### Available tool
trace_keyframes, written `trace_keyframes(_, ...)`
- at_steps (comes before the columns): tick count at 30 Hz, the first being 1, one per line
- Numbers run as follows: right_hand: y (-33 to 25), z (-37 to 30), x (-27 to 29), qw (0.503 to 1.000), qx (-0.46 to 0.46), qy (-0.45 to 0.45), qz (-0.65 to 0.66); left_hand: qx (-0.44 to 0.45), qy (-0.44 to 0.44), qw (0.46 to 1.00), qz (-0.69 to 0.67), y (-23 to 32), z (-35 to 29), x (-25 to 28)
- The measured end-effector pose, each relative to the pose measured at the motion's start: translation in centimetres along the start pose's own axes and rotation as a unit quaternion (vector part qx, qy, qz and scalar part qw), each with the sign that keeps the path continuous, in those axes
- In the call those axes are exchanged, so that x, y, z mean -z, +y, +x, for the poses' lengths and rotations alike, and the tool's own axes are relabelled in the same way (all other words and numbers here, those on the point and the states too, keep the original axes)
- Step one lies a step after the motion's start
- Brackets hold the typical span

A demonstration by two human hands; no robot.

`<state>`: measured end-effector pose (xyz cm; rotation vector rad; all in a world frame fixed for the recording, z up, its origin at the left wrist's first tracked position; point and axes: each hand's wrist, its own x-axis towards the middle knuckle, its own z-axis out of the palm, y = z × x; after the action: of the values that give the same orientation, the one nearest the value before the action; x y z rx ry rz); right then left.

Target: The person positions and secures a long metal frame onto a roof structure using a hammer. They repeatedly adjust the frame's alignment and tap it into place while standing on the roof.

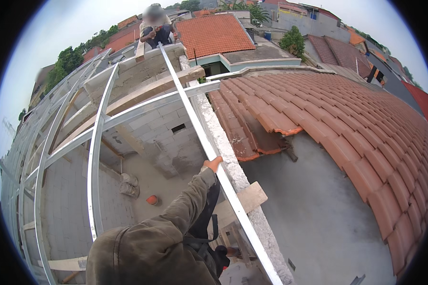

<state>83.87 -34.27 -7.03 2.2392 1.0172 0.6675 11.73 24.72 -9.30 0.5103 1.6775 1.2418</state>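
Observation:
My left hand (213, 164), at the end of an olive-brown sleeve, is closed around a long silvery metal roof beam (195, 118). The beam slopes from the far end of the wall down past my right side, lying close along the top of a rough, pale block wall (230, 164). Below my hand it passes over a short wooden board (252, 197) that juts across the wall. At the beam's far end a person (156, 35) crouches, with hands near their knees. My right hand does not show.
Several metal beams (97, 142) form an open frame at left, crossed by a wooden plank (142, 97). Far below lies a floor with an orange bucket (152, 200) and sacks (129, 185). Right of the wall, a tiled roof (318, 118) has a broken edge above a grey surface (309, 204).

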Motion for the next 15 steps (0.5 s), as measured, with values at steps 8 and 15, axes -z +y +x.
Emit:
trace_keyframes(8, 0.0, -4.9, 4.9, 0.985, 0.023, -0.026, -0.172, 0.000, -0.043, 0.998, -0.045, 2.7, -3.3, 0.0)
trace_keyframes(15, -1.5, -1.4, 3.7, 0.980, 0.031, -0.023, -0.196, -0.003, 0.019, 0.998, 0.052, -1.5, 1.8, 0.7)
